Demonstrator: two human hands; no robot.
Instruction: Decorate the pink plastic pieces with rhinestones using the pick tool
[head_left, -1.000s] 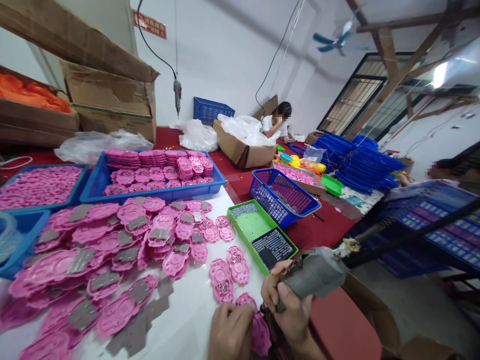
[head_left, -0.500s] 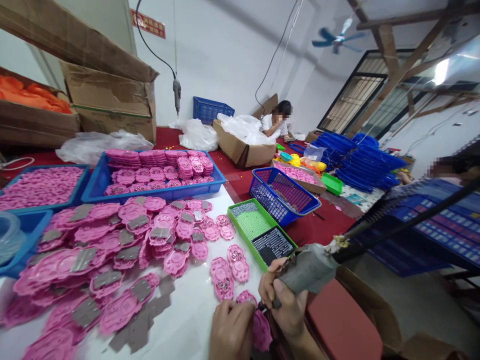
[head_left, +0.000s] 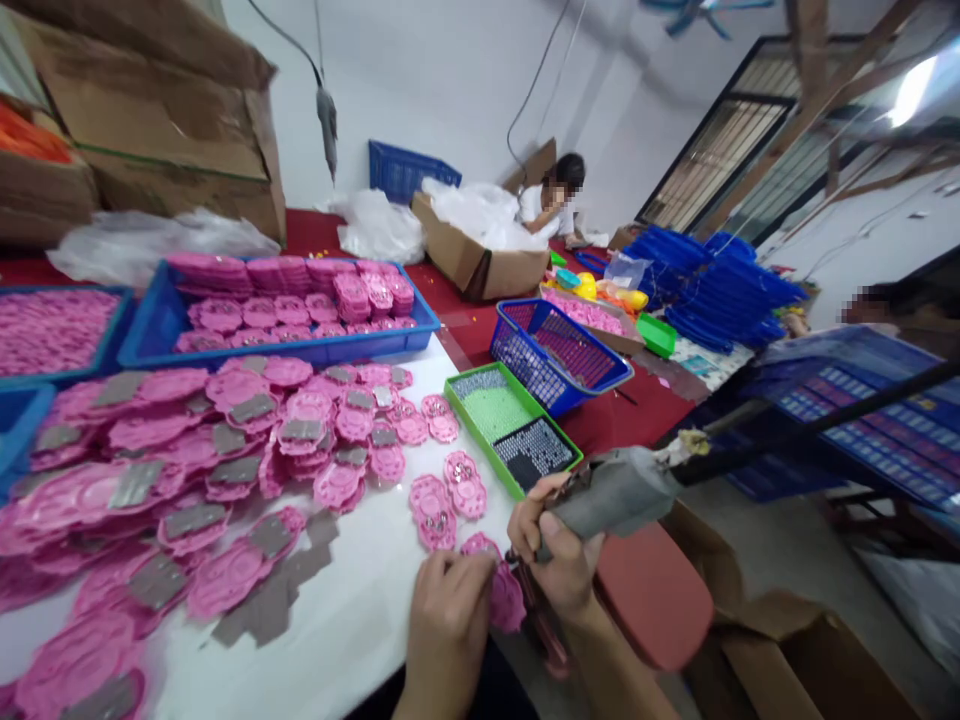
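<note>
My right hand (head_left: 559, 560) is wrapped round a grey electric screwdriver (head_left: 619, 490); its tip points down toward my left hand. My left hand (head_left: 450, 615) is closed on the edge of a pink plastic piece (head_left: 507, 600) at the table's front edge. The screwdriver's tip is close to that piece; whether it touches a screw I cannot tell. Just beyond lie two pink pieces with shiny metal parts, one of them a scalloped plate (head_left: 466, 485). A green tray (head_left: 517, 425) of small metal parts stands past my right hand.
On the left, a heap of pink pieces with grey plates (head_left: 225, 440) covers the white tabletop (head_left: 322, 620). Behind it is a blue tray (head_left: 300, 350) of stacked pink pieces. A blue basket (head_left: 562, 350), a red stool (head_left: 652, 590) and a co-worker (head_left: 555, 195) are also in view.
The camera view has tipped down and shifted, so the table things appear higher and further left. Both hands keep their hold on the screwdriver and the pink piece.
</note>
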